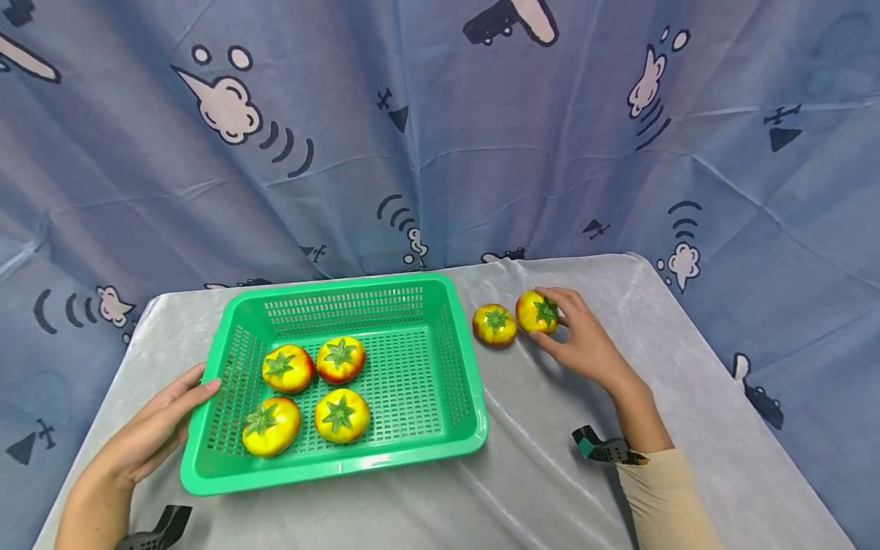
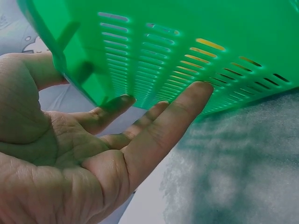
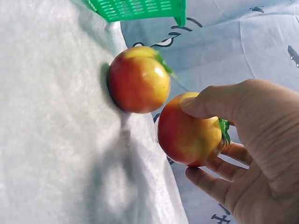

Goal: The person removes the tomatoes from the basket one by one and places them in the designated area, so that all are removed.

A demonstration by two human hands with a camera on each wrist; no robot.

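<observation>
My right hand [image 1: 584, 336] holds a yellow-red tomato [image 1: 535, 312] with a green star-shaped leaf top, thumb on one side and fingers on the other. In the right wrist view this tomato [image 3: 189, 133] is raised off the cloth, its shadow apart from it. Just left of it, a second tomato [image 1: 494, 325] sits on the table. My left hand [image 1: 154, 428] grips the left side of a green plastic basket [image 1: 337, 466], thumb over the rim. From the left wrist view, its fingers [image 2: 163, 128] lie fairly straight along the slotted outer wall. Several similar tomatoes [image 1: 341, 416] rest in the basket's left half.
A grey-white cloth [image 1: 550, 481] with soft wrinkles covers the table. Behind it hangs a blue patterned curtain [image 1: 440, 153], close to the table's back edge. Dark bands with camera mounts [image 1: 605, 449] are worn on both wrists.
</observation>
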